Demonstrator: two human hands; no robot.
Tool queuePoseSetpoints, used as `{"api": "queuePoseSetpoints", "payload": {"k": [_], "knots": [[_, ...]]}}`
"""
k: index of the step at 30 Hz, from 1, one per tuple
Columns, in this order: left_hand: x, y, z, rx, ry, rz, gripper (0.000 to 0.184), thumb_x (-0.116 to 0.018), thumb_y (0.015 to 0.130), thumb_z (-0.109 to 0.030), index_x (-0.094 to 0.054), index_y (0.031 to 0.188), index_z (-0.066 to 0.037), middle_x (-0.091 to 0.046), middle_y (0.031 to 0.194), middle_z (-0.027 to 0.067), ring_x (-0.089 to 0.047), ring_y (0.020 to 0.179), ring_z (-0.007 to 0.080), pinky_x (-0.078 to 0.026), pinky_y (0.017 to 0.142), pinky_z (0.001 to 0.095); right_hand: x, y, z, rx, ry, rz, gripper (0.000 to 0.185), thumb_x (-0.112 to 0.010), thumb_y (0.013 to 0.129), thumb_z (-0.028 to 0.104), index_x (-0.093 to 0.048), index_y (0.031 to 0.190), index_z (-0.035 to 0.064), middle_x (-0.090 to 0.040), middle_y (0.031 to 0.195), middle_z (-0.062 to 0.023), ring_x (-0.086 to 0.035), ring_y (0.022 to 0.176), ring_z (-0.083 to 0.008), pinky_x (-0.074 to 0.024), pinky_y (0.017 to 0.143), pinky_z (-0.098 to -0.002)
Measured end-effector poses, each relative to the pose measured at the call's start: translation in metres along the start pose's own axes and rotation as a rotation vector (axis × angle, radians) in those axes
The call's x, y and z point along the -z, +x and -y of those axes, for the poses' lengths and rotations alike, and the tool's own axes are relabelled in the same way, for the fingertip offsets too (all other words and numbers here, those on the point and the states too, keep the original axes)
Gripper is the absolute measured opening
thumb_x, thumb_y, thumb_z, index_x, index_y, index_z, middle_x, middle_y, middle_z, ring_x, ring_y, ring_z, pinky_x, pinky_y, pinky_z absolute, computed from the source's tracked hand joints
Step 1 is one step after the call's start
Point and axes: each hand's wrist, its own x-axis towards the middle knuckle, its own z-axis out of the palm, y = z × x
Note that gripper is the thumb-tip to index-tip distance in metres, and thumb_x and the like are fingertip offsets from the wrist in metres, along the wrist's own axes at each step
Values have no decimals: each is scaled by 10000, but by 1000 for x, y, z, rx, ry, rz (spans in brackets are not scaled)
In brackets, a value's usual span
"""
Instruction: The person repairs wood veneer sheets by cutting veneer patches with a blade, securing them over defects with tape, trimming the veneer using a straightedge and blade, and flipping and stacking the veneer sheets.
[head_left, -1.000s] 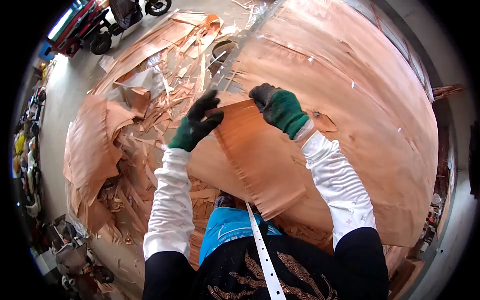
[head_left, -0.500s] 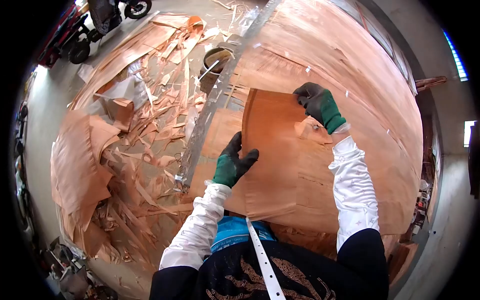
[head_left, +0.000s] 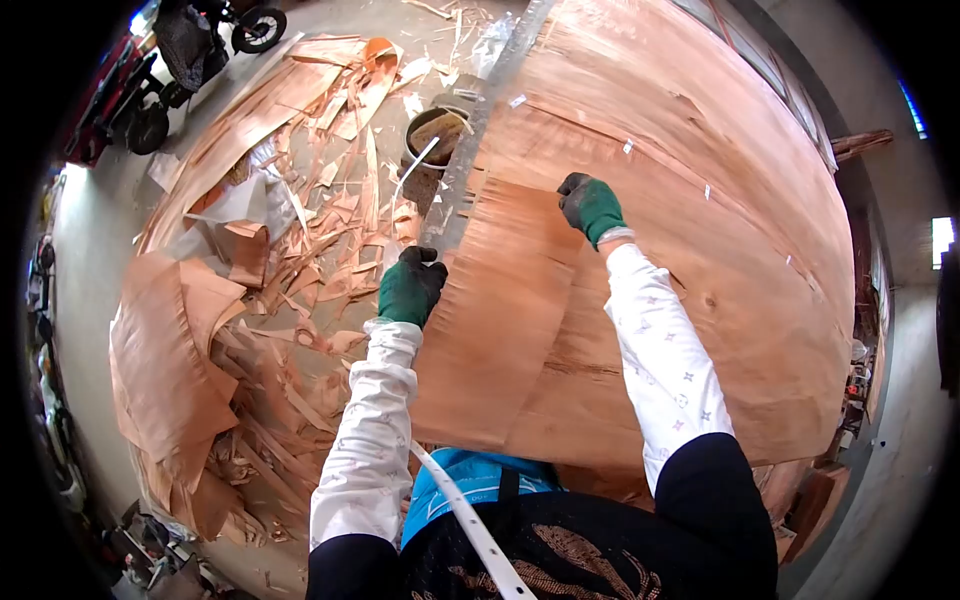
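A thin rectangular sheet of reddish-brown wood veneer (head_left: 500, 315) lies on the larger, paler veneer (head_left: 690, 380) that covers the work surface. My left hand (head_left: 410, 287), in a black and green glove, is closed at the small sheet's left edge, near the surface's border. Fingers curled, my right hand (head_left: 592, 210) pinches near its far right corner; the fingertips are partly hidden. Small white tape pieces (head_left: 628, 146) dot the large veneer beyond my right hand.
Torn veneer scraps (head_left: 330, 215) litter the floor at left, beside a stack of veneer sheets (head_left: 170, 350). A bucket (head_left: 421, 187) with a white stick stands against the surface's left edge. A white perforated strap (head_left: 470, 515) hangs before my body. Wheeled vehicles (head_left: 150, 125) stand far left.
The small veneer sheet has come down from a raised, curved position and shifted left to lie flat. Both hands moved left with it; my left fingers went from spread to curled.
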Motion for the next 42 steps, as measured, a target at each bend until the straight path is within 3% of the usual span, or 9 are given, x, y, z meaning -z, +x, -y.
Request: {"api": "queuePoseSetpoints", "payload": {"k": [8,12,18,24,30,36,39,41,42], "knots": [[-14,-31,3,-217,154,-66,589,-694,811,-188,-469,1338,-52,-665,971,171,-649,826,311,-514,713,402,-19,8,5,-14,17,-10,220,-605,763,130,-682,968,108,-663,1005,-188,-634,949,-362,-510,811,-416],[-17,-32,-3,55,24,35,570,-636,831,-61,-457,1366,-140,-639,887,142,-628,752,276,-505,647,380,-21,3,14,-19,8,-11,202,-597,773,140,-678,955,106,-662,987,-191,-634,938,-362,-509,798,-421],[-19,-28,17,-182,177,-122,599,-640,832,-69,-423,1384,-154,-591,858,119,-589,684,257,-497,613,386,-28,8,16,50,4,-91,171,-613,790,160,-689,935,108,-678,940,-167,-642,896,-340,-510,767,-403],[-5,-23,-9,-166,583,-90,482,-610,845,-131,-487,1310,-98,-626,1087,151,-621,894,352,-514,763,446,-36,14,15,7,-12,-9,205,-591,785,130,-674,971,108,-668,981,-177,-634,925,-361,-508,789,-420],[-30,49,-50,-896,698,-127,443,-630,805,-200,-564,1229,-91,-528,1321,136,-516,1175,342,-442,935,457,-25,9,25,20,-71,45,254,-576,780,112,-648,1023,105,-656,1040,-190,-629,973,-371,-511,811,-441],[-44,90,-52,-585,754,230,709,-758,683,-330,-494,1309,-128,-443,1410,125,-413,1289,335,-370,1062,426,-9,22,5,149,-265,9,282,-645,750,123,-633,1013,22,-676,938,-225,-683,848,-329,-536,724,-417],[-46,92,-46,-565,716,238,759,-777,670,-319,-468,1333,-118,-411,1432,143,-373,1319,353,-357,1075,428,73,19,36,92,119,347,293,-679,743,126,-624,1006,9,-682,867,-192,-682,732,-295,-545,677,-367],[-46,93,-51,-514,711,258,784,-786,665,-321,-455,1345,-113,-388,1448,149,-350,1335,363,-349,1083,431,81,2,34,35,1076,476,226,-681,782,162,-626,934,4,-648,759,-119,-632,658,-178,-522,631,-312],[-46,92,-55,-495,732,265,797,-788,664,-325,-447,1351,-109,-378,1454,150,-342,1340,367,-346,1086,431,61,7,24,-1,943,462,220,-668,806,182,-634,944,15,-658,784,-126,-639,675,-200,-520,654,-320]]}}
